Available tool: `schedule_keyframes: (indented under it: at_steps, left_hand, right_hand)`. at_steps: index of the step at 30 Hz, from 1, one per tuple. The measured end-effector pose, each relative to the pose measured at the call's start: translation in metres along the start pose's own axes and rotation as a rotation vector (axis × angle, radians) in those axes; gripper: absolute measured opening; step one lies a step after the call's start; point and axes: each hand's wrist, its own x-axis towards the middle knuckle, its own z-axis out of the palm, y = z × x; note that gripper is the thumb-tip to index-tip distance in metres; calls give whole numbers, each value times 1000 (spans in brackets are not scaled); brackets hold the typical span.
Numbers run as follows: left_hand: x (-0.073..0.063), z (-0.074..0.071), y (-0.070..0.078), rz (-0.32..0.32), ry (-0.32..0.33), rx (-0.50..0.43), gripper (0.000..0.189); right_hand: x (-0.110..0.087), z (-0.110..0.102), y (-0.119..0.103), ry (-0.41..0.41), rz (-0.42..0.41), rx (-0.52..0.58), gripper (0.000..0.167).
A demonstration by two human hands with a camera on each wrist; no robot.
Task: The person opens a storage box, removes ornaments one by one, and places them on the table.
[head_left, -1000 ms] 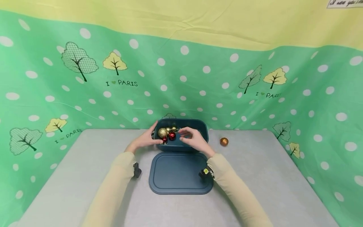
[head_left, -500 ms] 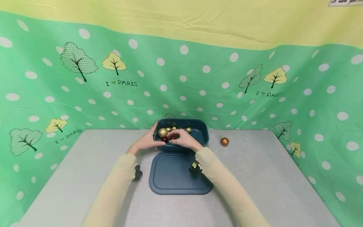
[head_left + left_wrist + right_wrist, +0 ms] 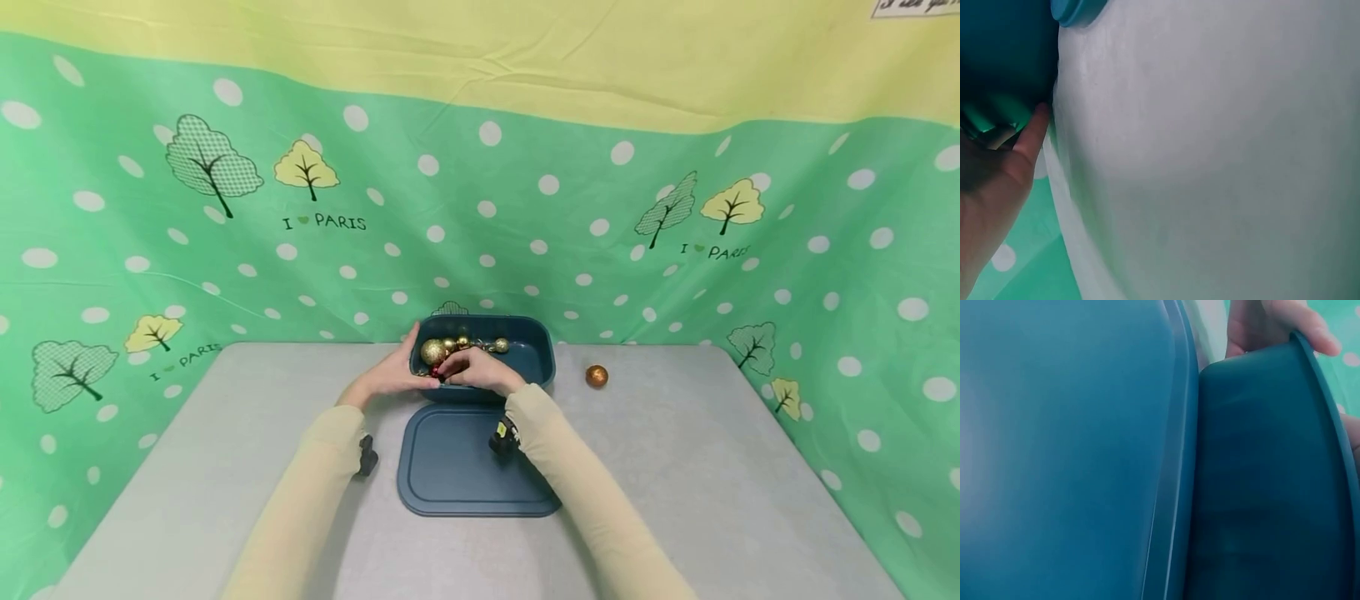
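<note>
A deep dark-blue box (image 3: 534, 363) stands at the back of the table, with several Christmas baubles in its left part. Among them are a large gold glitter bauble (image 3: 432, 352), smaller gold ones and a red bauble (image 3: 435, 369). My left hand (image 3: 390, 372) holds the box's left end, thumb along the front rim. Inside the box, my right hand (image 3: 480, 369) has bent fingers close to the red bauble. The hand covers part of the baubles, so whether it pinches one is hidden. A small gold bauble (image 3: 501, 344) lies right of the group.
The blue lid (image 3: 472, 467) lies flat on the grey table (image 3: 660, 467), just in front of the box. To the box's right sits a copper-coloured bauble (image 3: 596, 376). A green dotted curtain (image 3: 525, 208) hangs behind and at both sides.
My right hand has moved left and slightly down inside the box, to the baubles near my left thumb. The small gold bauble at the right has come into view. My left hand stays in place.
</note>
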Motion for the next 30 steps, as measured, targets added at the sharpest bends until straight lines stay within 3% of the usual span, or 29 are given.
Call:
schedule_keyframes:
  at_steps: [10, 20, 30]
  left_hand:
    - [-2, 1, 1, 22, 13, -4, 129]
    - [-1, 4, 1, 6, 0, -12, 133]
    - [-2, 2, 4, -13, -3, -34, 129]
  right_hand:
    - [1, 2, 0, -121, 46, 37, 28]
    - [-1, -2, 2, -147, 119, 58, 24]
    - [0, -5, 6, -149, 77, 168, 24]
